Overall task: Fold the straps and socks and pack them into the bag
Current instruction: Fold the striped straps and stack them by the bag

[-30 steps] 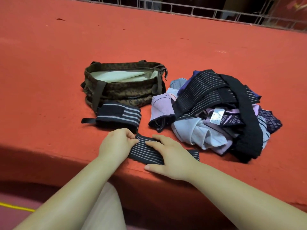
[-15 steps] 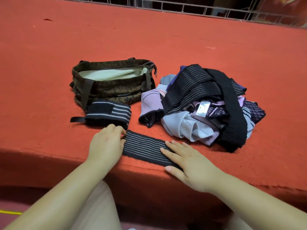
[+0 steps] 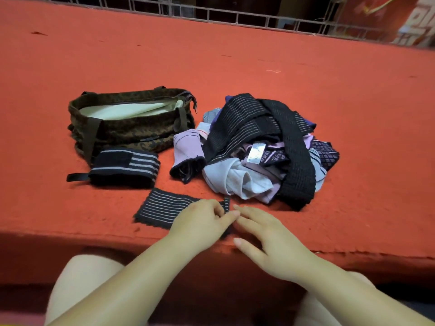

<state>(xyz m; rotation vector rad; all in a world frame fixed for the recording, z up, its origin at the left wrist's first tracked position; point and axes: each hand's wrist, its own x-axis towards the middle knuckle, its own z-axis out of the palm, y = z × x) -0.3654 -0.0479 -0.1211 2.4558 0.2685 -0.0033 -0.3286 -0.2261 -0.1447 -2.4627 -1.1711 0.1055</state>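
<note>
Head view, forward and down, close.

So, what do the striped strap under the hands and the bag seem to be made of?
Striped strap: probably woven elastic fabric, matte black with thin pale lines; its ribbed surface and frayed-looking near edge suggest this. Bag: seemingly soft cloth, matte, dark brown with a mottled print; its sides sag and wrinkle. The pale lining looks like thin fabric. Exact fibres cannot be told.

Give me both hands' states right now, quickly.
Left hand: curled fingers pinch the right end of the striped strap.
Right hand: open, fingers straight, holding nothing; whether it touches the strap cannot be told.
</note>
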